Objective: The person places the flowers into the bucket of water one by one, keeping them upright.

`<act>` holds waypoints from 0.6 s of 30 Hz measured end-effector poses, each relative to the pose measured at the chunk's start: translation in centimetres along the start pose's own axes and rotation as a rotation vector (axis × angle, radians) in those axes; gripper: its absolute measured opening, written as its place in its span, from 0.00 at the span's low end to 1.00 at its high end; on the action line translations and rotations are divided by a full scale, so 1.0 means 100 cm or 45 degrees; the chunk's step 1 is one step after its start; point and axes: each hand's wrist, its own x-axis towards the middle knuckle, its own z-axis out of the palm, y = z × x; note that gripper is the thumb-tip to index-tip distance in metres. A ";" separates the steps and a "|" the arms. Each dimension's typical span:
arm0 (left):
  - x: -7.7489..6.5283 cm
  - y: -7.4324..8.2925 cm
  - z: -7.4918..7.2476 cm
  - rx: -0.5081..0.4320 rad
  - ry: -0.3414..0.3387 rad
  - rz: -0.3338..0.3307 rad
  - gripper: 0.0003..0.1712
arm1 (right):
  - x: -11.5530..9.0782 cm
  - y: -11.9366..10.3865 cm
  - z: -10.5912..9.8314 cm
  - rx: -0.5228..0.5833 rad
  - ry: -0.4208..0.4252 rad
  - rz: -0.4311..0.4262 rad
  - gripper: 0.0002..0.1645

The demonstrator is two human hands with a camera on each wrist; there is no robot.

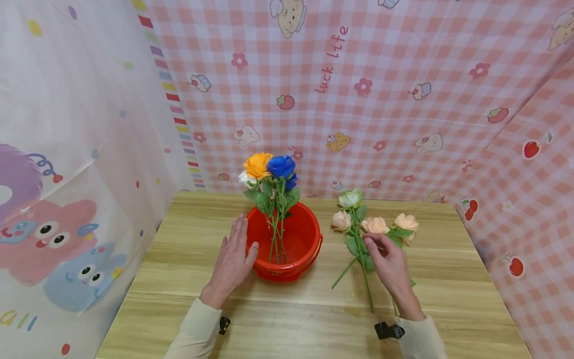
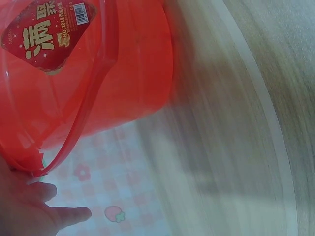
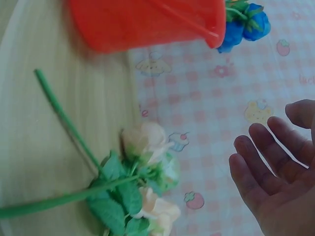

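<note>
My left hand (image 1: 230,257) lies against the left rim of the round red plastic bucket (image 1: 275,272), fingers straight and my thumb spread away from them; the bucket stands upright on the pale wood-grain bench (image 1: 453,279), with a red label (image 2: 49,34) on its side and its red carrying handle (image 2: 81,123) hanging down. Inside it stand artificial roses on green stems, leaning against the far rim — an orange rose (image 1: 257,165), blue roses (image 1: 281,167) and a white rose (image 1: 247,178).

My right hand (image 1: 391,262) hovers over the flowers to the right of the bucket; its fingers are loosely bent and slightly apart — the right wrist view shows them holding nothing; beneath and beside it lie a pale green rose (image 1: 350,198), a pale pink rose (image 1: 342,220) and peach roses (image 1: 375,225), their leaves overlapping; behind the bench hangs a pink-and-white checked cloth (image 1: 309,65).
</note>
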 end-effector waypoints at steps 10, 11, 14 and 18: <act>0.000 -0.001 0.001 0.003 0.011 0.003 0.41 | -0.005 0.022 -0.004 -0.137 -0.063 0.004 0.19; 0.000 -0.001 0.001 0.001 0.010 0.003 0.41 | -0.006 0.024 -0.005 -0.147 -0.072 0.000 0.19; 0.000 -0.001 0.001 -0.007 0.006 0.000 0.42 | -0.008 0.031 -0.005 -0.181 -0.100 0.006 0.20; 0.000 -0.001 0.001 -0.010 0.004 -0.001 0.42 | -0.011 0.040 -0.005 -0.218 -0.126 -0.003 0.20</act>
